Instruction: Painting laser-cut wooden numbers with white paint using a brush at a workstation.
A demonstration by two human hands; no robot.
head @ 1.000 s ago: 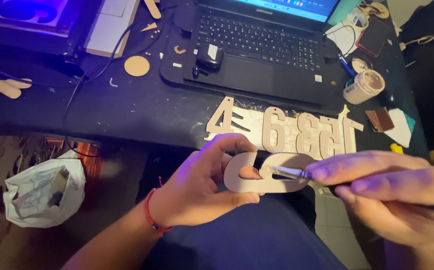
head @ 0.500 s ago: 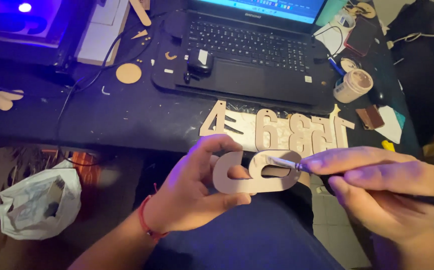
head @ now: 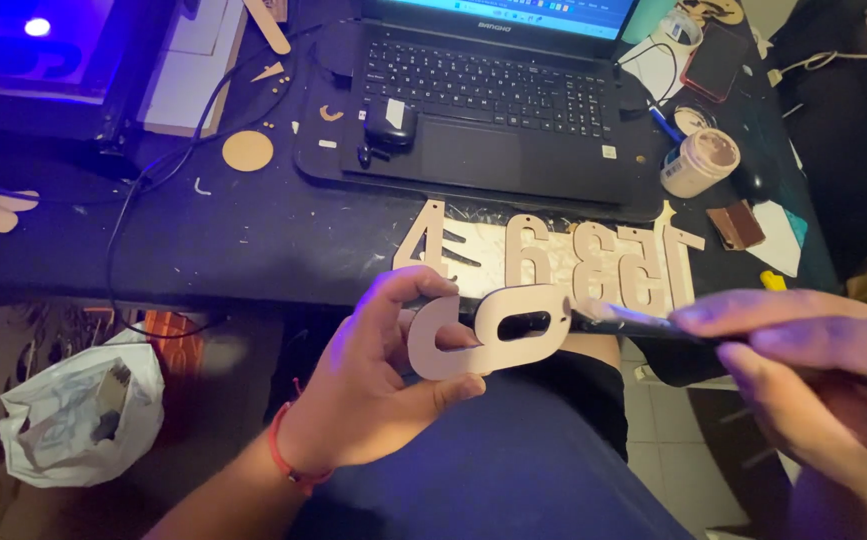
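Observation:
My left hand point(head: 368, 385) pinches a flat wooden cut-out numeral point(head: 488, 330) over my lap, thumb on its top edge and fingers below. My right hand point(head: 813, 375) grips a thin tool with a pale tip point(head: 618, 318); the tip touches the numeral's right end. Just beyond, several more wooden numerals point(head: 553, 262) lie in a row at the dark desk's point(head: 253, 240) near edge.
An open laptop point(head: 493, 110) sits behind the numerals with a small black device point(head: 389, 125) on its palm rest. A tape roll point(head: 698, 163), a wooden disc point(head: 247, 151) and wood scraps lie on the desk. A blue-lit machine point(head: 28, 60) glows far left. A white plastic bag point(head: 78, 410) is on the floor.
My right hand has drawn back to the right, so the tool's tip has slid from the numeral's middle to its right end. The left hand keeps its hold.

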